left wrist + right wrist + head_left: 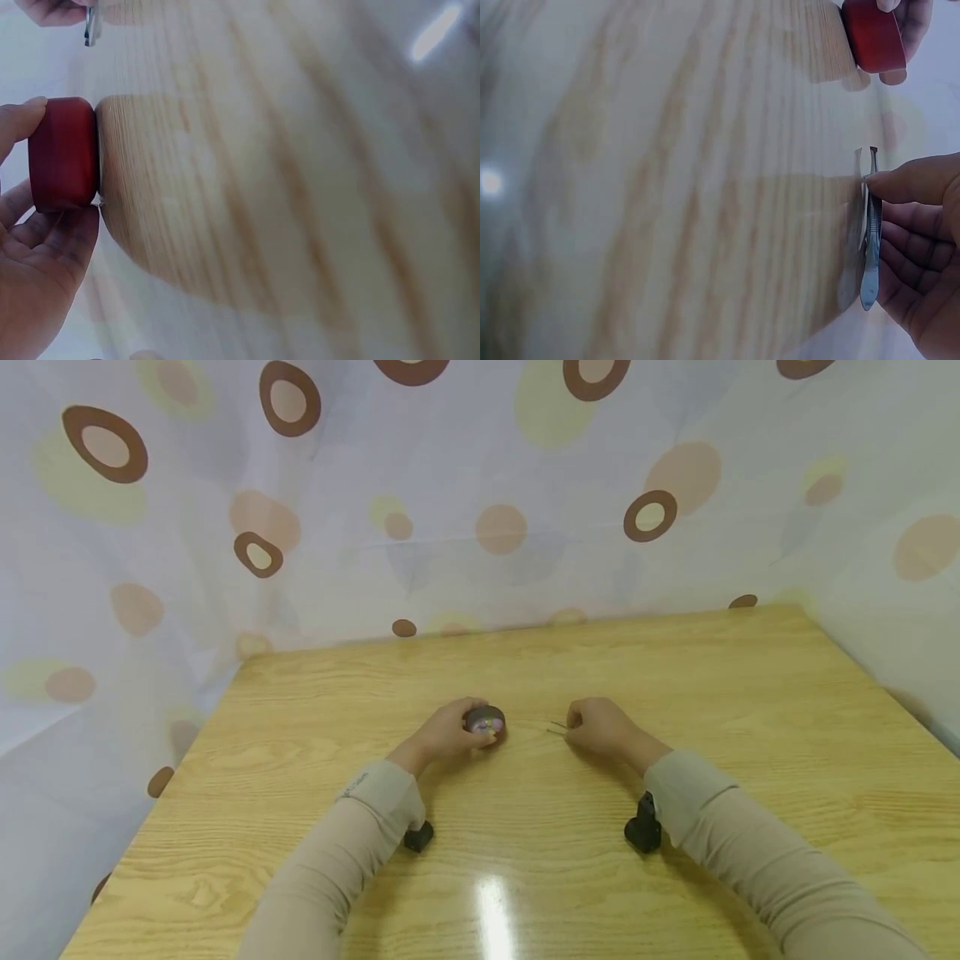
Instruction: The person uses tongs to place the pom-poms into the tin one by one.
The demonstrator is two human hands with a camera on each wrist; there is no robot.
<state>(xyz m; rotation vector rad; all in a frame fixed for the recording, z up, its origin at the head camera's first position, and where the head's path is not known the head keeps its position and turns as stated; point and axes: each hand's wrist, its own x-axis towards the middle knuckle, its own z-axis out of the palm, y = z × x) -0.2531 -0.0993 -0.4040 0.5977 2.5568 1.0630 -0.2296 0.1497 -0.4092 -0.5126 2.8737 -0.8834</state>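
My left hand [448,729] grips a small, rounded dark-red container [486,724] that stands on the table; pink and pale colours show on its top. In the left wrist view the container [66,154] is seen from the side, with the thumb on one side and fingers [64,240] on the other. To the right, my right hand [597,727] pinches metal tweezers [871,240] between thumb and fingers, close above the tabletop. The tweezers' tips point left, towards the container, and are apart from it.
Both hands are over a glossy wood-grain table [517,802]. A patterned white curtain [450,577] rises behind it and along the sides. Black devices hang at the left wrist [418,837] and right wrist [643,827]. Light reflects off the table's front.
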